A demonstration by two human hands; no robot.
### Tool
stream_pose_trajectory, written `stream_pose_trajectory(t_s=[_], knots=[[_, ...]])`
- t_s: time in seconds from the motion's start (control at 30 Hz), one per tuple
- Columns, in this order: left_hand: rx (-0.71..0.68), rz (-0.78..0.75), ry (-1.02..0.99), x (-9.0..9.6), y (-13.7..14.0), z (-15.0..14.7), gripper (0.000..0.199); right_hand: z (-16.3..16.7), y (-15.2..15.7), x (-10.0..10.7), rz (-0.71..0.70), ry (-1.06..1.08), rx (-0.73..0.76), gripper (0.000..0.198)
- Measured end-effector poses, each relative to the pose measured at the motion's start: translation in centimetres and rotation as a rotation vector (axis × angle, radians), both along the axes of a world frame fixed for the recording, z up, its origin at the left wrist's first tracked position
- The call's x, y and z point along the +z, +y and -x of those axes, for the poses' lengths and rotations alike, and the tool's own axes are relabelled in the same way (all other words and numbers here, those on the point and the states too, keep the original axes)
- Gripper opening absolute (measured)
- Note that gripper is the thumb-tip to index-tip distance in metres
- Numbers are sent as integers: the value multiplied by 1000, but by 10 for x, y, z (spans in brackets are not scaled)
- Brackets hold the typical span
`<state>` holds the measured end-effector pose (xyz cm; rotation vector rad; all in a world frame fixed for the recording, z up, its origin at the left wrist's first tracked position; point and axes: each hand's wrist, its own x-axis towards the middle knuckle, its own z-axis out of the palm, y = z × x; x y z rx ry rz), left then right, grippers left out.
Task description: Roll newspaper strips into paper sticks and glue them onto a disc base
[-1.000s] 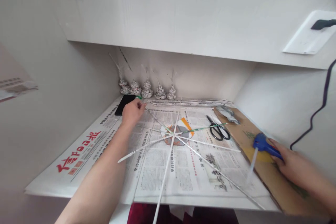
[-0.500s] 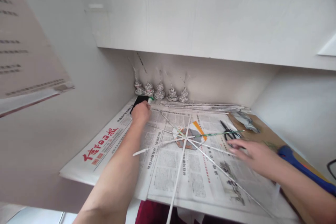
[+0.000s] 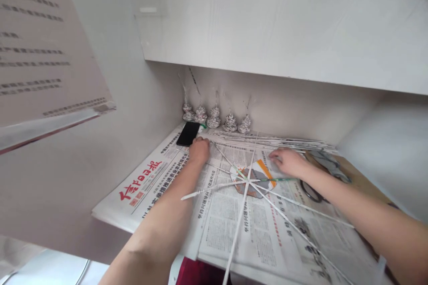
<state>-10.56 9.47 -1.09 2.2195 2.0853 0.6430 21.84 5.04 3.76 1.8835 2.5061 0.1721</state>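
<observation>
On the newspaper [image 3: 230,231] lies a star of crossed white paper rods [image 3: 239,218], one partly green, over a grey, white and orange paper piece [image 3: 250,190]. My left hand [image 3: 199,150] is beside the lower right corner of a black phone [image 3: 187,134], close to the far end of one rod. Its fingers are curled and their tips hidden. Above the far side of the star is my right hand [image 3: 288,161], its fingers loosely bent and apart, with nothing visible in them. Black-handled scissors [image 3: 309,192] show partly under my right forearm.
Several woven paper gourds [image 3: 214,118] stand along the back wall. A bundle of thin paper rods [image 3: 274,140] lies before them. At right are a crumpled grey item [image 3: 329,165] and brown cardboard [image 3: 361,178]. A white overhead panel [image 3: 267,26] hangs low.
My left hand has moved off the phone, toward the star. My right hand has gone from beside the scissors to the star's far side. The view has shifted slightly left.
</observation>
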Motion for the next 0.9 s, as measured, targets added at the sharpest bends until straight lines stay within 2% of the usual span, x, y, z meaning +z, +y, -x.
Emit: stream_pose_trajectory(t_s=[0.23, 0.37, 0.63, 0.9], knots=[[-1, 0, 21, -3, 0, -4, 29, 10, 72, -10, -24, -33, -129, 33], [2, -6, 24, -6, 2, -5, 28, 14, 100, -18, -14, -54, -207, 32], [7, -29, 9, -11, 6, -7, 26, 27, 118, -25, -49, 18, -129, 33], [8, -4, -16, -11, 7, -8, 28, 33, 135, -21, 20, 70, -65, 33]])
